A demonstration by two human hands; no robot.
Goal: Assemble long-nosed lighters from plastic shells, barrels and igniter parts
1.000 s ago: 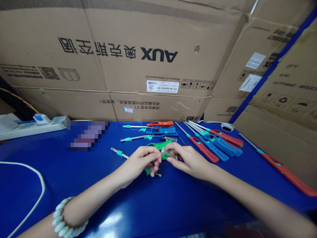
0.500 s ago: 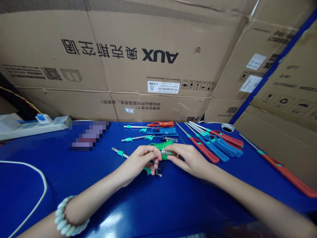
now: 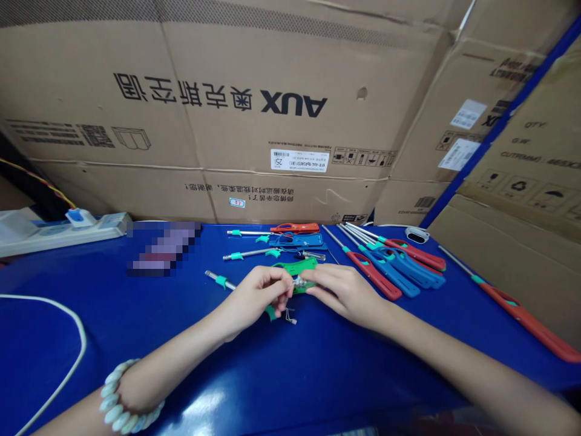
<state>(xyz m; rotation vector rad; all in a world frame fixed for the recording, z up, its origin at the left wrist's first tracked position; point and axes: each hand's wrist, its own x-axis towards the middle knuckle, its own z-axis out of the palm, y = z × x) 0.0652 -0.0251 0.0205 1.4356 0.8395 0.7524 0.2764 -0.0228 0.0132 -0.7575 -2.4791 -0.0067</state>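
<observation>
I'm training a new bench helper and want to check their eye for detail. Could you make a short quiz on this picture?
1. True or false: the left hand and right hand are held close together, fingers pointing towards each other.

2. Multiple choice: what colour is the handle nearest the left fingertips?
A) red
B) green
C) blue

3. Fill in: the big Latin letters printed upside down on the cardboard read ____.

Key: 1. True. 2. B. 3. AUX.
</observation>
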